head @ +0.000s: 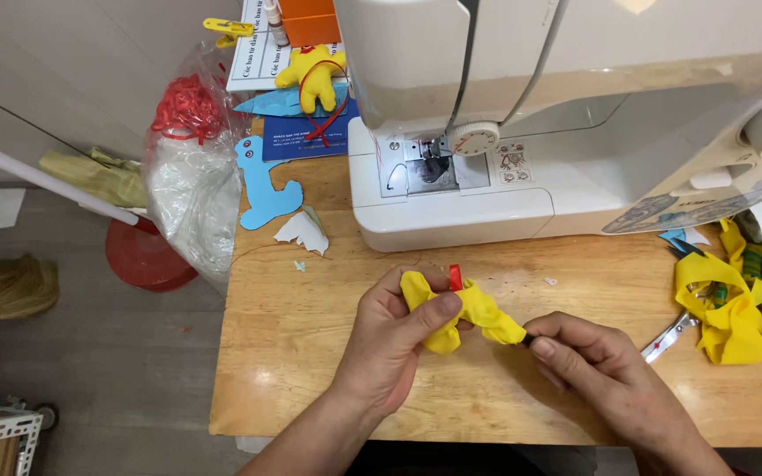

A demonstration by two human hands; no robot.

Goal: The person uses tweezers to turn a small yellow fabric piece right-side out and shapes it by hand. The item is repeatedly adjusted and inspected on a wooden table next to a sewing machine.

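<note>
A wooden desk seen from above, with a white sewing machine at its back edge. Far left of the machine, a clear plastic bag hangs off the desk, and a blue cut-out lies beside it. In front of the machine, the left hand pinches a crumpled yellow fabric piece with a small red tab, held just above the desk. The right hand grips the fabric's right end, fingers closed around a dark tool tip. Right of the machine lie scissors and a pile of yellow scraps.
</note>
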